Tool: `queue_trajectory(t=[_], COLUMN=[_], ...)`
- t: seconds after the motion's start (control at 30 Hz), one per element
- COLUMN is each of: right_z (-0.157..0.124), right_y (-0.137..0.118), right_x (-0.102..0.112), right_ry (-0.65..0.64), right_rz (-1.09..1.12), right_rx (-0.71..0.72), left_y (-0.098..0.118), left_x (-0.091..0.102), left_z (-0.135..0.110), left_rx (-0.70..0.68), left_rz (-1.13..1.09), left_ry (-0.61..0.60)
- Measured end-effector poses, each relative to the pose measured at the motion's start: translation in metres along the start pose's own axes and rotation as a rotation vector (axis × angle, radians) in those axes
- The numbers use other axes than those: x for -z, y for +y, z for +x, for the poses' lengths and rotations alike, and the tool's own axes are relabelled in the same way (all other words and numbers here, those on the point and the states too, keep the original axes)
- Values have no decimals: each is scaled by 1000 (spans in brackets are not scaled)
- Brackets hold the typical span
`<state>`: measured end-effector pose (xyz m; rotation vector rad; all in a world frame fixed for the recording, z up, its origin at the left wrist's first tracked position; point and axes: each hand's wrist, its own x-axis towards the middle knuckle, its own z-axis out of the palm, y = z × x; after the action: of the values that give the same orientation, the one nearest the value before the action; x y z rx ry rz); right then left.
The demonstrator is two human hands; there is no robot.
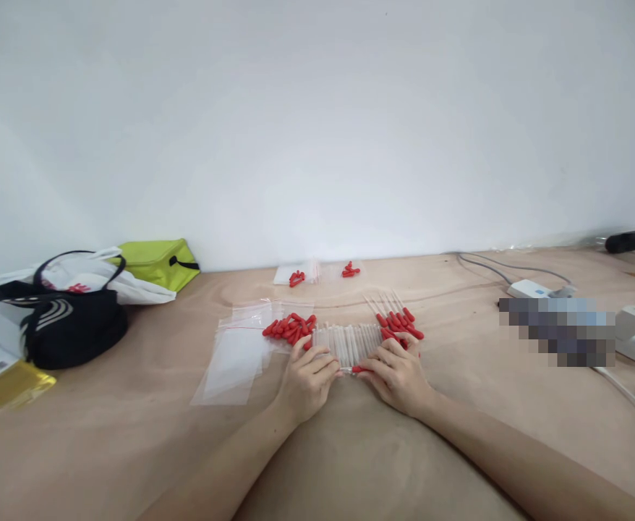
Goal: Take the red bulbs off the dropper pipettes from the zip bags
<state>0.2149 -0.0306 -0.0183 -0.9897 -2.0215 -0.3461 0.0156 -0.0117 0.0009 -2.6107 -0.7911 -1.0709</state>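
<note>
My left hand is closed round the left end of a clear tube. A red cap shows at the tube's right end, pinched by the fingers of my right hand; whether it is fully seated I cannot tell. Just beyond, between the hands, lies a row of clear tubes side by side. Red caps are heaped past my left fingers. By my right fingers rest several red-headed swab sticks, thin white sticks pointing away; more red ends lie partly hidden under that hand.
Flat clear zip bags are spread at the left. Two bags with red pieces lie near the wall. A black bag and a lime-green bag stand far left. At right are a white power strip and cables.
</note>
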Motion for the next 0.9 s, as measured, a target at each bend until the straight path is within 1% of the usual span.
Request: queue_trajectory(t=[0.3,0.47,0.6,0.67,0.8,0.9], right_z=[0,-2,-8,-11,-12,-10], right_y=[-2,0,13,23,42,54], right_x=[3,6,13,15,12,13], right_ry=[-57,-63,-42,-10,111,175], right_rz=[-43,-26,-17,54,246,232], right_rx=[53,61,-33,-88,-210,-342], left_y=[2,0,-11,-16,-14,-8], left_x=[-3,1,7,6,-3,-11], left_z=[-3,-3,-9,-13,-12,-4], left_rx=[16,19,92,127,187,202], left_rz=[-11,-8,26,23,13,32], left_ry=[17,20,47,51,52,62])
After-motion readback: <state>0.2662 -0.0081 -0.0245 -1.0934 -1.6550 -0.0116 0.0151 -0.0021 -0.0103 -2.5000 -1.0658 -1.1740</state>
